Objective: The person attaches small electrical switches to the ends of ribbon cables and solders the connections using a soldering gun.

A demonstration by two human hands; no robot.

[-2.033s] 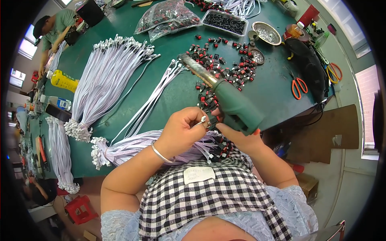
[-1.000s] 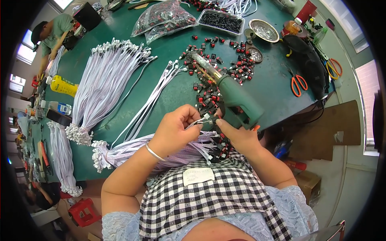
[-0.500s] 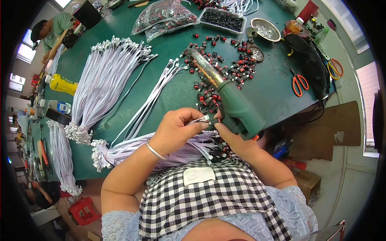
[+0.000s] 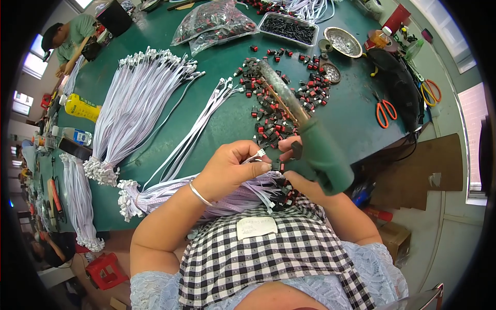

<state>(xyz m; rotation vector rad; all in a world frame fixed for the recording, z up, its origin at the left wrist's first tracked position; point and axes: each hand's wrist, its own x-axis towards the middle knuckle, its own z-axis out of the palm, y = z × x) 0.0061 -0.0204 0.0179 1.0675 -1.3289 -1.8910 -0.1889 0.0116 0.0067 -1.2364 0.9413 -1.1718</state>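
My left hand (image 4: 235,168), with a bangle at its wrist, is closed in a pinch on a thin cable with a white plug connector (image 4: 261,153). Just beyond its thumb is a small black switch (image 4: 278,166); whether it is joined to the cable I cannot tell. My right hand (image 4: 297,181) is to its right, thumb and forefinger apart, with a dark piece (image 4: 296,150) beside the fingers. A green-handled tool with a metal barrel (image 4: 324,152) covers its palm; what supports the tool is hidden. White cables (image 4: 227,199) lie across my lap, below the hands.
Red-and-black switches (image 4: 274,124) are scattered ahead on the green table (image 4: 356,113). Cable bundles (image 4: 137,106) lie left. Farther off are bagged switches (image 4: 214,23), a tray of black pieces (image 4: 262,32) and a metal dish (image 4: 360,50). Orange-handled scissors (image 4: 385,112) lie right. A person (image 4: 72,41) works far left.
My right thumb and forefinger have parted and drawn away from the connector in my left hand. The green-handled tool appears farther right and lower. My left hand has barely moved.
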